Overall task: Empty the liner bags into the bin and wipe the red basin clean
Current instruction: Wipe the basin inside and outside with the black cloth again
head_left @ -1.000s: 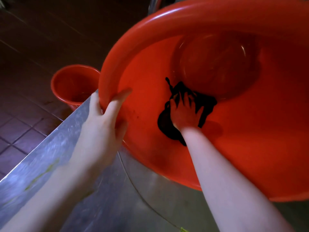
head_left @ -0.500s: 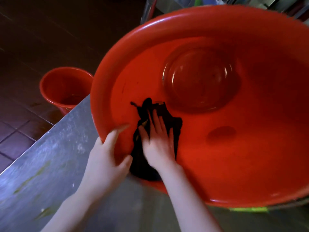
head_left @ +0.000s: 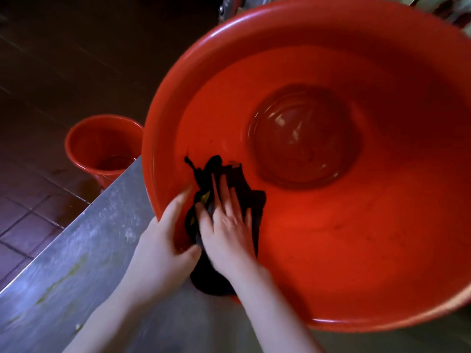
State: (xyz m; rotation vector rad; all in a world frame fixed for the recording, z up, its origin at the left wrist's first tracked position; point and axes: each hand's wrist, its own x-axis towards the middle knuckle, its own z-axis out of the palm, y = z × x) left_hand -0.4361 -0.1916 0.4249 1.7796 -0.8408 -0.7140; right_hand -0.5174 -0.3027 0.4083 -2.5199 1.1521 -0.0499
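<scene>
The red basin (head_left: 356, 238) stands tilted on its lower edge, and its open mouth is turned toward the person. It is round, so it has no long axis. It is of smooth, glossy plastic with a thick rolled rim. Its flat circular bottom is darker than the wall and shows some bright reflections. This bottom lies beyond the right hand (head_left: 229, 230), up and to the right of the fingertips.

The right hand is inside the basin, on the near left part of the wall. Its fingers are straight and a little spread, and they press flat on a black cloth (head_left: 204, 171). The cloth is soft, crumpled and irregular in shape. Its long axis runs from the wrist side away to the basin's bottom. One ragged end comes out past the fingertips, and the other end hangs over the rim under the wrist.

The left hand (head_left: 163, 238) is just beside the right one and grips the rim. Its fingers curl over the edge and the thumb lies near the cloth.

Under both forearms there is a grey metal table (head_left: 89, 250), dull and scratched. Beyond the left hand and to its left a round red bucket (head_left: 102, 146) stands on the dark tiled floor (head_left: 38, 72).
</scene>
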